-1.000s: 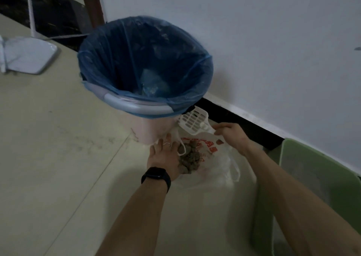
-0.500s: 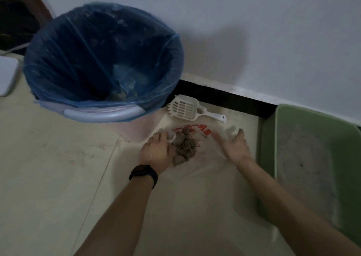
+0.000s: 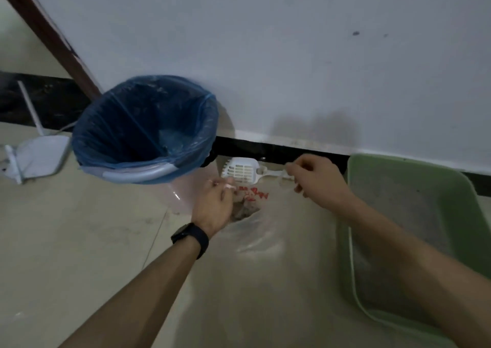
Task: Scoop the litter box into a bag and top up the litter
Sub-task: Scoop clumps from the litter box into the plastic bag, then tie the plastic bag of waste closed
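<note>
A clear plastic bag with red print lies on the floor between my hands, with brown litter clumps inside. My left hand, with a black watch on the wrist, pinches the bag's left handle. My right hand pinches the right handle and lifts it a little. The white slotted scoop lies on the floor just behind the bag, by the black skirting. The green litter box with grey litter stands at the right.
A pink bin with a blue liner stands at the left of the bag, against the white wall. A white dustpan-like object lies at far left. Bare beige floor tiles stretch toward me.
My right hand let go of the scoop, which now lies on the floor, and took hold of the bag's right handle. The view pulled back from the bin.
</note>
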`<state>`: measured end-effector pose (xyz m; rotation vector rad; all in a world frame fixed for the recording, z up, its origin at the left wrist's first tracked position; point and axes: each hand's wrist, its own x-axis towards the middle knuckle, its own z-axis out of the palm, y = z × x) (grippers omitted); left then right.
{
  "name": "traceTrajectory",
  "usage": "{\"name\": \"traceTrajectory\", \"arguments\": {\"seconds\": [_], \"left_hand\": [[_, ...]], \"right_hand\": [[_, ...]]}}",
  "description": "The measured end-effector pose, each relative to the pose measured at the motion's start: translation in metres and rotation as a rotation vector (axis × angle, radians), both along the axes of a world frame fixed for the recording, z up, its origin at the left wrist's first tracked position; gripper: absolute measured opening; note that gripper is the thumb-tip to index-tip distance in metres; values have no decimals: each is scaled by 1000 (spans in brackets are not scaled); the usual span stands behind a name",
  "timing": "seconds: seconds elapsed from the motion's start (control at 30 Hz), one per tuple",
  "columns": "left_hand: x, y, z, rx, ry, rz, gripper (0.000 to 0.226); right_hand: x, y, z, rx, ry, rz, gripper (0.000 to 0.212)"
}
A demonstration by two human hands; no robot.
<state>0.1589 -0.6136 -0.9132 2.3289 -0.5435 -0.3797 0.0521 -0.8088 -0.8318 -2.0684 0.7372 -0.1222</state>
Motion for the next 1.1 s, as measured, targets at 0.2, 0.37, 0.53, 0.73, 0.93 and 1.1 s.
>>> {"name": "traceTrajectory", "arguments": {"seconds": [0.2, 0.37, 0.53, 0.73, 0.93, 1.1], "left_hand": [[-12, -10, 106, -506, 191, 395, 51], [-16, -19, 173, -414, 135, 314, 26], [-29, -40, 210, -385, 189, 134, 17], [-31, -38, 232, -146, 199, -355, 20], [-27, -33, 241, -343, 137, -283, 20], [-28, -33, 263, -463, 160, -230, 19]], "right_hand": [[5, 15, 53, 447, -116, 204, 17], [-1, 0, 76, 65, -62, 338, 12], [0, -12, 113, 118, -178, 203, 7], [-13, 5, 134, 196, -392, 139, 7], [-23, 3, 128, 225, -294, 324, 44], [-16, 21, 114, 169, -222, 382, 40]]}}
